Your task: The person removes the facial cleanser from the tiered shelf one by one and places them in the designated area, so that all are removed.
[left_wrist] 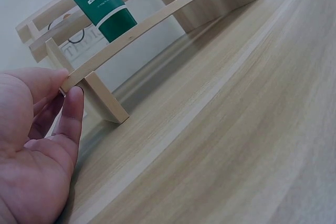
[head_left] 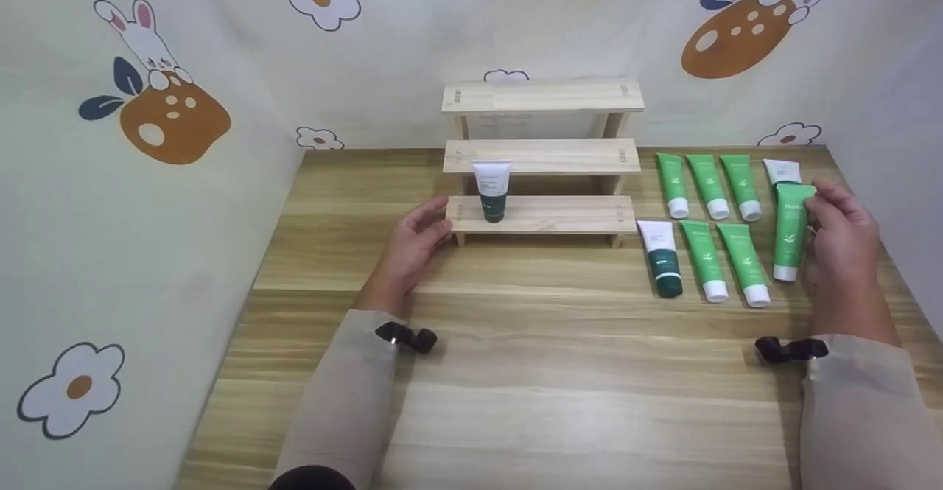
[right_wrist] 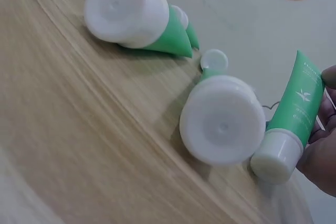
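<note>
My left hand (head_left: 415, 243) pinches the left end of the lowest step of a three-tier wooden display rack (head_left: 560, 216), thumb above and finger below in the left wrist view. A white and dark green squeeze tube (head_left: 493, 189) stands cap-down on that step, towards its left end. Over at the right, my right hand (head_left: 843, 236) grips a green squeeze tube (head_left: 791, 228) by its right side, its white cap (right_wrist: 275, 156) pointing down. This tube partly covers another white and dark green tube (head_left: 782, 172) lying behind it.
Right of the rack, several green tubes (head_left: 705, 254) lie in two rows on the wooden table (head_left: 516, 372). A white and dark green tube (head_left: 661, 258) starts the front row, close to the rack's right leg. Printed cloth walls (head_left: 398, 55) enclose the back and sides.
</note>
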Action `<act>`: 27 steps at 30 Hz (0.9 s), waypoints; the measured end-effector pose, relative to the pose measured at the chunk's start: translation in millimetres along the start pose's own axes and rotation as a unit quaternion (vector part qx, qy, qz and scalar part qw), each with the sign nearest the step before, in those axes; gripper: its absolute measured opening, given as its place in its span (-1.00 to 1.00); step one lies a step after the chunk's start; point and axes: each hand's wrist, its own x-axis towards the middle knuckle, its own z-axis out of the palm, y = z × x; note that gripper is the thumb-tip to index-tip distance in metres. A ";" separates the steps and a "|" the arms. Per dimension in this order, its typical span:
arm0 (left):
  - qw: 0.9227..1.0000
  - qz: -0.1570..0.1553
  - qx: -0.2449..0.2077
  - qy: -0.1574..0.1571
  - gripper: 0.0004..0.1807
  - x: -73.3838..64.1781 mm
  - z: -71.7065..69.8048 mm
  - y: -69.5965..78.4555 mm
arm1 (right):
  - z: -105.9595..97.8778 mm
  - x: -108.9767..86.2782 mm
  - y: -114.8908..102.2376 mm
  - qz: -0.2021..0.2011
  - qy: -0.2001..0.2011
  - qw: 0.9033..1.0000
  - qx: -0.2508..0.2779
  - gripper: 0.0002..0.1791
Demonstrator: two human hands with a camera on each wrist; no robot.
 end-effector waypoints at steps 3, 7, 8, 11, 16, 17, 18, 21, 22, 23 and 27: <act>1.000 0.003 -0.004 -0.002 -0.47 0.0 -0.7 0.1 | -4.1 2.6 2.3 0.002 0.007 1.000 -0.002 -0.59; 1.000 0.002 -0.020 -0.008 -0.45 0.1 -0.6 -0.7 | -9.6 5.2 4.8 -0.005 0.025 0.999 -0.033 -0.60; 1.000 0.002 -0.023 -0.010 -0.45 -0.1 -0.3 -0.9 | -10.9 5.8 5.5 -0.004 0.028 0.998 -0.048 -0.59; 1.000 0.000 -0.025 -0.008 -0.45 -0.5 0.1 -0.6 | -13.8 7.4 7.2 0.005 0.033 0.995 -0.089 -0.54; 1.000 0.000 -0.023 -0.005 -0.44 -1.0 1.2 0.0 | -16.2 10.1 11.8 0.015 0.032 0.991 -0.126 -0.55; 1.000 -0.001 -0.023 -0.003 -0.45 -1.0 1.3 0.2 | -16.3 10.5 12.9 0.012 0.029 0.991 -0.128 -0.56; 1.000 -0.002 -0.023 -0.002 -0.45 -0.9 1.5 0.3 | -16.3 10.7 14.0 0.006 0.025 0.991 -0.131 -0.56; 1.000 -0.005 -0.024 0.001 -0.45 -0.8 1.7 0.6 | -16.2 11.1 17.1 -0.016 0.010 0.991 -0.134 -0.57; 1.000 -0.005 -0.024 0.000 -0.45 -0.7 1.6 0.6 | -16.1 11.0 17.9 -0.022 0.005 0.991 -0.135 -0.58; 1.000 -0.005 -0.025 0.000 -0.45 -0.8 1.5 0.7 | -16.0 10.9 18.6 -0.028 0.001 0.990 -0.137 -0.58; 1.000 -0.004 -0.021 0.000 -0.45 -0.8 1.3 1.2 | -15.5 10.7 20.8 -0.038 -0.006 0.987 -0.159 -0.57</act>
